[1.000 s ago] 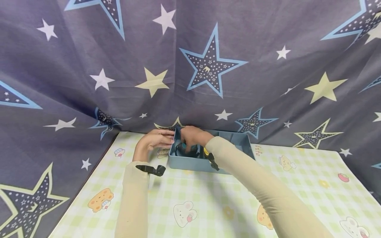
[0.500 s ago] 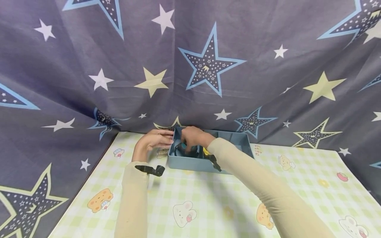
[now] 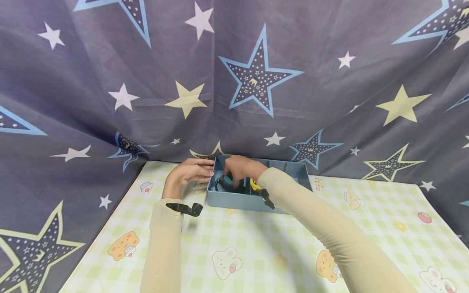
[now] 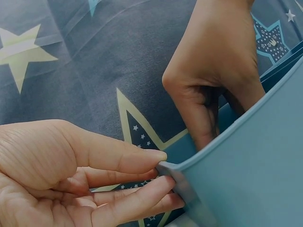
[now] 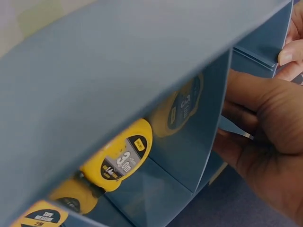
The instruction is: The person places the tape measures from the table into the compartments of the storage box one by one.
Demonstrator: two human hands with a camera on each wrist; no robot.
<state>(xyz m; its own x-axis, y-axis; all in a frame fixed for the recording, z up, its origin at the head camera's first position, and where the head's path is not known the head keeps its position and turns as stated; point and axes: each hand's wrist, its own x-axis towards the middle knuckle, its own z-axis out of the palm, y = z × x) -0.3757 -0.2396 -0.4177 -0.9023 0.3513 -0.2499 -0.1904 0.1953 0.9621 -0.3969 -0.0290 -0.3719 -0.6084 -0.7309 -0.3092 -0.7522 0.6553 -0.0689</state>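
Observation:
A blue-grey divided box (image 3: 234, 200) stands at the back of the table. My left hand (image 4: 71, 170) is at its left end, thumb tip on the corner of the rim and fingers against the outer wall. My right hand (image 3: 239, 169) reaches down into the leftmost compartment, fingers bent around a black object with a teal patch (image 3: 228, 186). The fingertips are hidden behind the divider in the right wrist view. In the compartment beside that hand (image 5: 270, 127) lies a yellow tape measure (image 5: 125, 158) marked 3.0m.
Another yellow tape measure (image 5: 42, 216), marked 2M, shows at the lower left of the right wrist view. A star-patterned curtain (image 3: 311, 101) hangs directly behind the box. The table (image 3: 198, 244) has a green checked cover with cartoon prints.
My right hand has shifted slightly rightward inside the box, and the black object has turned a little. More of the yellow tape measure shows. My left hand keeps its place.

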